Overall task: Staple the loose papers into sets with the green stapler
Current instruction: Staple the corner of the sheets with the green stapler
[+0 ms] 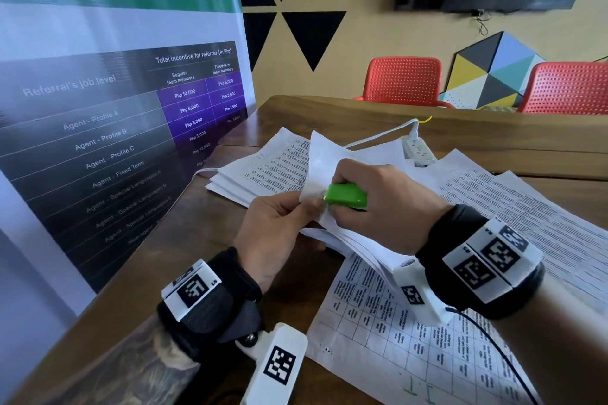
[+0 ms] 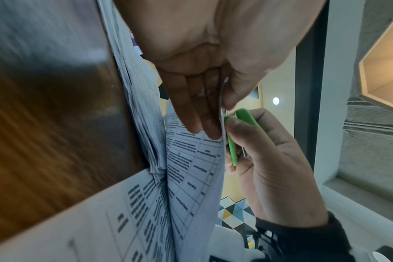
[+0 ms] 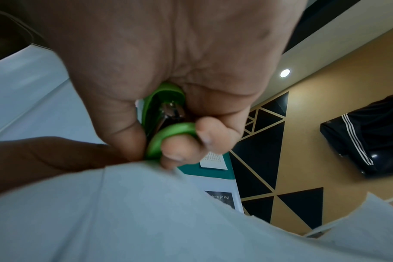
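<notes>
- Head view: the right hand point(image 1: 378, 204) sits at the centre of the frame, fingers curled round the green stapler point(image 1: 347, 196), whose nose meets the corner of the lifted paper set point(image 1: 325, 168).
- The left hand point(image 1: 279, 233), just left of centre, pinches that same corner between thumb and fingers, its wrist low toward the bottom of the frame.
- Only this view shows the whole spread: a stack of papers point(image 1: 263, 168) in the middle, loose printed sheets point(image 1: 526, 207) on the right, one table-printed sheet point(image 1: 411, 339) at lower right, all on the wooden bench point(image 1: 164, 256).
- A white power strip point(image 1: 418, 149) lies behind the papers, a referral poster point(image 1: 115, 108) fills the left, and two red chairs point(image 1: 404, 79) stand at upper right.
- Left wrist view: it alone shows the underside. The straight fingers point(image 2: 191, 106) of the left hand lie behind the sheet, the thumb pressing from the other side.
- The stapler point(image 2: 232, 150), right of centre, stands edge-on against the paper's edge, with the right hand point(image 2: 274, 159) wrapped round it.
- Right wrist view: the stapler point(image 3: 166, 124) is seen from its rear, metal inside showing, gripped in the right hand point(image 3: 168, 62); the fingertips point(image 3: 175, 150) curl over its green body above the blank paper point(image 3: 146, 212) filling the lower frame.
</notes>
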Available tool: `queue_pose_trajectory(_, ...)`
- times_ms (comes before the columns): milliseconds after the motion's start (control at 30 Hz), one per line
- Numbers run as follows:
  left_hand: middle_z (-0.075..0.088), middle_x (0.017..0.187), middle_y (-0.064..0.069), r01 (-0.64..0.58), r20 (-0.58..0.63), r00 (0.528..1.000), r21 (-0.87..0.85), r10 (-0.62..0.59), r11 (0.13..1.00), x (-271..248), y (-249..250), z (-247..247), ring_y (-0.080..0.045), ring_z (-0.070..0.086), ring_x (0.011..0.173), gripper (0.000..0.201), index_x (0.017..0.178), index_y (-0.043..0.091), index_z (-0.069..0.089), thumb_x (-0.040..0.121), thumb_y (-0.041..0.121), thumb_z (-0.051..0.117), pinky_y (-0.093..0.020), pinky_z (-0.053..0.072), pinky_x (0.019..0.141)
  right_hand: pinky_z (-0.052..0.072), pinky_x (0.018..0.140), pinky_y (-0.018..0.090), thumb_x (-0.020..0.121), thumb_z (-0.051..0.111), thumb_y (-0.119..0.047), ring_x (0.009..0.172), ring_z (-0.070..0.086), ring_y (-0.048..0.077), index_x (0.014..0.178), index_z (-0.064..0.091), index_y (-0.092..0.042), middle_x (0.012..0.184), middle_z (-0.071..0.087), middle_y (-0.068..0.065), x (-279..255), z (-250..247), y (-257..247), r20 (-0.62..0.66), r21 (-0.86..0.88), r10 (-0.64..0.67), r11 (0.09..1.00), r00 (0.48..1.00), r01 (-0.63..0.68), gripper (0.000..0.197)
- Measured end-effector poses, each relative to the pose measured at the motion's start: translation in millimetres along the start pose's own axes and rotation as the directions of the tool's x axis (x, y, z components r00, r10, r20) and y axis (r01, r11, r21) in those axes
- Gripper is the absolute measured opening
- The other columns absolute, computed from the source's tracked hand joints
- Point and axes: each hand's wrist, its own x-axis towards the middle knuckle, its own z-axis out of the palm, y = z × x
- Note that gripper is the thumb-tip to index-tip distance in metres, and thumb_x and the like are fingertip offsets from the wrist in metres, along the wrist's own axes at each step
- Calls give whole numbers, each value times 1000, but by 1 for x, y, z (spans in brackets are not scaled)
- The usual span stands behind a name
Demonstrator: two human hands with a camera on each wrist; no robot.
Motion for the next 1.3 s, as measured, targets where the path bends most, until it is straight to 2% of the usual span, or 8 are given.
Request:
queue_pose_trajectory(133,76,87,-21,-10,8,1000,32,10,999,-1,0,1,-38,68,76,25,85,13,81,81,34,68,-51,58,75,47,61,36,83,65,-29,70,54,21,96,54,-23,78,61,-3,0,-1,1,11,-10,-47,999,999,47,18)
queue_pose_trajectory(233,76,89,-19,34,21,999,-15,-34,999,-1,1,1,-32,69,76,21,83,16,82,80,32,68,-39,61,63,48,64,38,85,66,-27,74,54,21,101,54,-22,87,61,-5,0,0,2,10,-37,-135,990,991,135,20)
queue_pose_trajectory(367,75,85,-17,88,20,996,-137,-86,987,-1,4,1,-21,69,66,23,86,9,79,79,27,68,-28,57,51,47,66,38,88,65,-25,78,55,22,106,55,-20,96,58,-5,2,1,3,-7,-91,-201,976,980,200,21)
queue_pose_trajectory(500,76,89,-15,66,12,998,-151,-65,986,1,3,-1,-20,71,73,24,89,11,80,81,30,68,-28,57,60,47,65,36,89,65,-25,76,53,19,108,55,-21,98,58,-4,3,3,1,-34,-96,-230,969,973,226,22)
queue_pose_trajectory(633,75,84,-16,39,-35,998,-144,-45,989,1,-2,2,-21,69,70,19,85,10,80,85,25,68,-28,57,60,48,62,38,88,64,-34,71,54,19,100,54,-23,85,59,-9,1,3,2,-76,-72,-160,985,984,155,19)
queue_pose_trajectory(867,74,83,-22,-26,-31,999,18,27,1000,-2,2,1,-31,67,67,23,83,9,78,86,29,68,-42,59,66,48,57,36,86,66,-41,67,56,21,96,57,-26,79,62,-11,-2,0,3,-96,-154,-164,977,982,148,20)
queue_pose_trajectory(1033,76,80,-12,-63,-28,997,66,65,996,-4,5,3,-20,69,67,18,84,12,79,94,14,65,-32,60,57,47,61,36,88,66,-36,73,58,20,100,58,-24,85,64,-10,0,-1,7,-63,-138,-212,970,975,201,20)
queue_pose_trajectory(1300,78,87,-10,-15,-22,1000,-24,14,1000,-5,9,3,-19,73,73,18,84,17,80,93,16,64,-30,59,56,50,66,41,86,67,-27,80,60,26,103,60,-18,92,63,-3,2,-1,6,-76,-199,-320,933,944,300,20)
